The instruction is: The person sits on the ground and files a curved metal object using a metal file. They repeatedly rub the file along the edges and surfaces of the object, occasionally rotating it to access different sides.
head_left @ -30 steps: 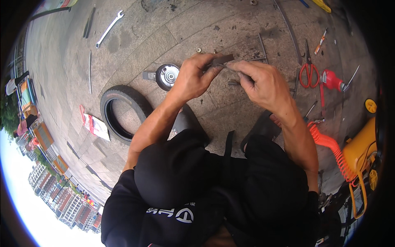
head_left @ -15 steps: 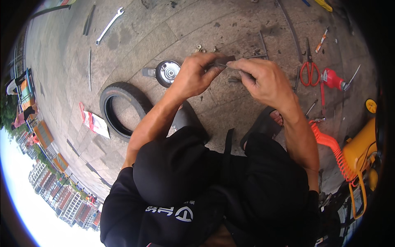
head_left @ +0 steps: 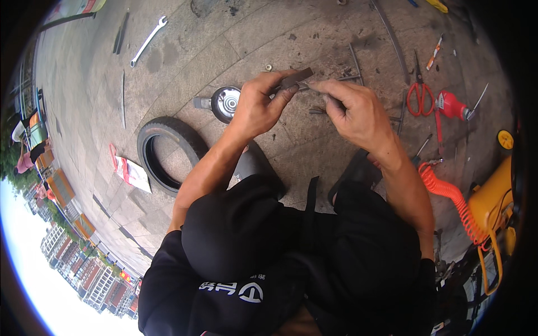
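Brown flat strip point(head_left: 299, 77) pinched in left hand point(head_left: 258, 105); right hand point(head_left: 357, 112) curled, hold unclear.

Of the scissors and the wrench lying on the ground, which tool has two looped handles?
The scissors, to the right of the right hand. Their handles are red loops, while the silver combination wrench is one straight bar.

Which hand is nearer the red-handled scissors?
Right. The right hand is to the left of the red-handled scissors; the left hand is farther left, beyond the right one.
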{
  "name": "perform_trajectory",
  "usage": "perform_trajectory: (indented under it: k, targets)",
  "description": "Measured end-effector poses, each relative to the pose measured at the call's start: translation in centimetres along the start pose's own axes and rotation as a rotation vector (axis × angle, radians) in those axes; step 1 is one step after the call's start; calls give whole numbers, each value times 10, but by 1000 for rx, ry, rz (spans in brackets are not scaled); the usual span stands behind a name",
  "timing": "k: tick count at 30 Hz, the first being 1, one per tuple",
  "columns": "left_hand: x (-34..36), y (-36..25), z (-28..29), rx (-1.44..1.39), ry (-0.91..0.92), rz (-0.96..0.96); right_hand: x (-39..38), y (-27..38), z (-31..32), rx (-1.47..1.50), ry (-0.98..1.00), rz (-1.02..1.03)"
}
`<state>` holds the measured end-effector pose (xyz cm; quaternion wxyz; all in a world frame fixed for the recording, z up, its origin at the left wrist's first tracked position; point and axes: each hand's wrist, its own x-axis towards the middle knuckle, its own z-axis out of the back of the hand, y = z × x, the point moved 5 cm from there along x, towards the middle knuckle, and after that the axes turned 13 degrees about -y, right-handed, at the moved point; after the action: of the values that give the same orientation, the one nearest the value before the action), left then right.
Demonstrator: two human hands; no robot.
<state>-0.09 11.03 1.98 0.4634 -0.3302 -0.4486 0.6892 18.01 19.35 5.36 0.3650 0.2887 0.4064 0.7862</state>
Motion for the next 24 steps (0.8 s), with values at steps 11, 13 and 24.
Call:
perform_trajectory:
  k: [11, 13, 24]
  targets:
    - [-3, 2, -1, 23, -157, -102, 2, 5, -2, 91, -86, -133]
    - [-3, 5, -1, 27, -174, -86, 1, 14, -6, 113, -68, -11]
    - [-7, 8, 0, 63, -198, -156, 0, 1, -1, 74, -86, -188]
